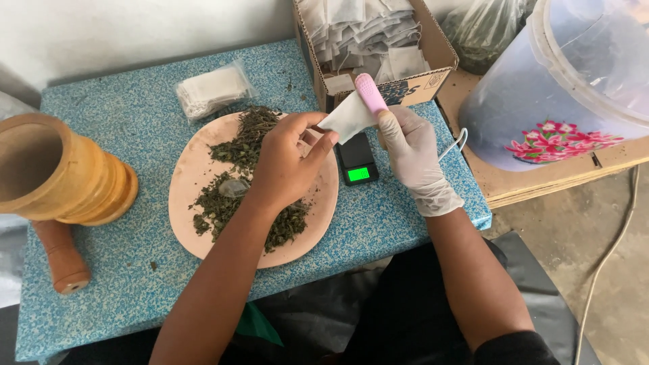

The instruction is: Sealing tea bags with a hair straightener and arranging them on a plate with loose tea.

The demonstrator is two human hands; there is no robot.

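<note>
Bare left hand (287,159) pinching the corner of a small white filter bag (348,116), gloved right hand (412,152) gripping a pink tool (371,93) at the bag, both hovering over the pink plate (189,182) of dried herbs (233,196) and pocket scale (357,162), blue table (122,122) underneath.

Bare blue speckled surface (135,135) lies open along the far-left edge and the near edge. A round pink plate (186,196) of dried herbs fills the middle; a wooden mortar (61,172) blocks the left edge, and an open cardboard box (433,47) the far-right corner.
</note>
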